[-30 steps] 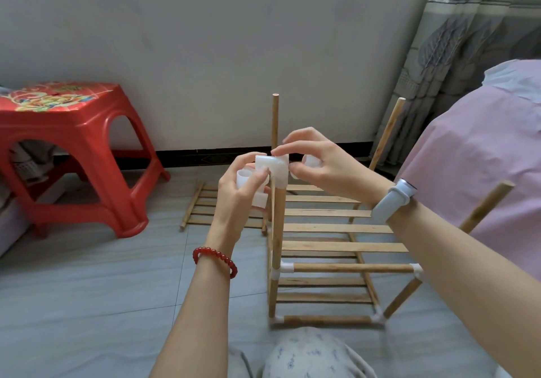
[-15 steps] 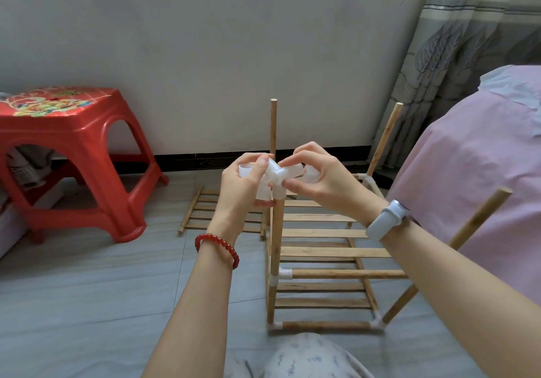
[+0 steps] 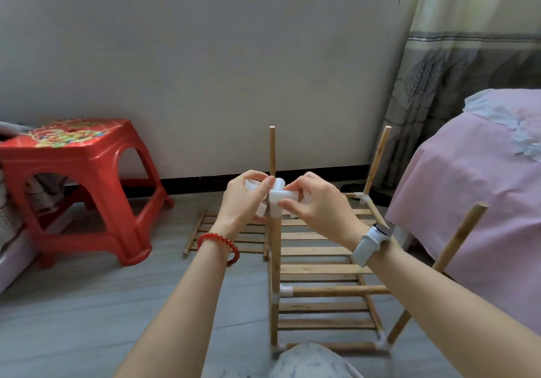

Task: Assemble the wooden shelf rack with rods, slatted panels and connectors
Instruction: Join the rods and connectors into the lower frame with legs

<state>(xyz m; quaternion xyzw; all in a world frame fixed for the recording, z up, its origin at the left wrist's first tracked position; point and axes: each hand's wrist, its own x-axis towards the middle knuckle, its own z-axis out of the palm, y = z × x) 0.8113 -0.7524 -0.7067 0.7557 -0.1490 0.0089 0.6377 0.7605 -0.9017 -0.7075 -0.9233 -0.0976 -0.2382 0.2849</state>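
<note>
A partly built wooden rack (image 3: pixel 325 289) stands on the floor in front of me, with slatted panels low down and upright rods at its corners. On top of the near left rod (image 3: pixel 274 260) sits a white plastic connector (image 3: pixel 276 195). My right hand (image 3: pixel 319 205) pinches that connector from the right, and more white connector pieces show under its fingers. My left hand (image 3: pixel 244 199) grips another white connector (image 3: pixel 252 185) and touches the one on the rod. A taller rod (image 3: pixel 272 149) rises behind my hands.
A red plastic stool (image 3: pixel 85 184) stands at the left by the wall. A loose slatted panel (image 3: pixel 205 232) lies on the grey floor behind the rack. A pink-covered bed (image 3: pixel 480 202) borders the right side, with a curtain (image 3: pixel 456 55) behind it.
The connector has come down onto the top of the near left rod, and both hands have shifted slightly with it. My view has tilted upward.
</note>
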